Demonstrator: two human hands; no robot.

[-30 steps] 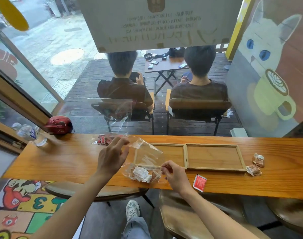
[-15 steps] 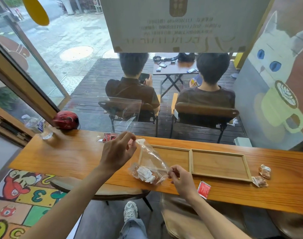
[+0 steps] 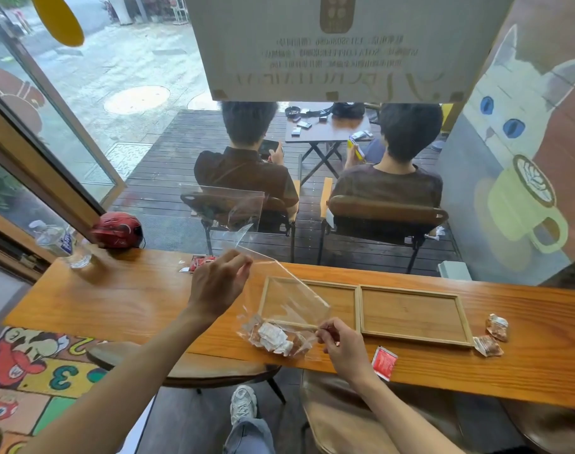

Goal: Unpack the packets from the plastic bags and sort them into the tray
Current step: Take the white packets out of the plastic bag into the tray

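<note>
The left hand (image 3: pixel 219 283) is pinching the top corner of the clear bag (image 3: pixel 289 309), and the right hand (image 3: pixel 340 344) is pinching its low edge. The packets (image 3: pixel 273 337) are bunched at the bag's bottom, toward nine o'clock from the right hand, which is nearer. The bag's length is running from eleven to five o'clock over the tray (image 3: pixel 358 311).

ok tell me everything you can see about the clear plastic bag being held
The clear plastic bag is thin, glossy film, crinkled and see-through, showing the wooden tray behind it. The left hand pinches its upper edge and lifts it; the right hand pinches the lower right edge. Its bottom sags at the counter's near edge, holding a bunch of white and brownish packets.
</note>
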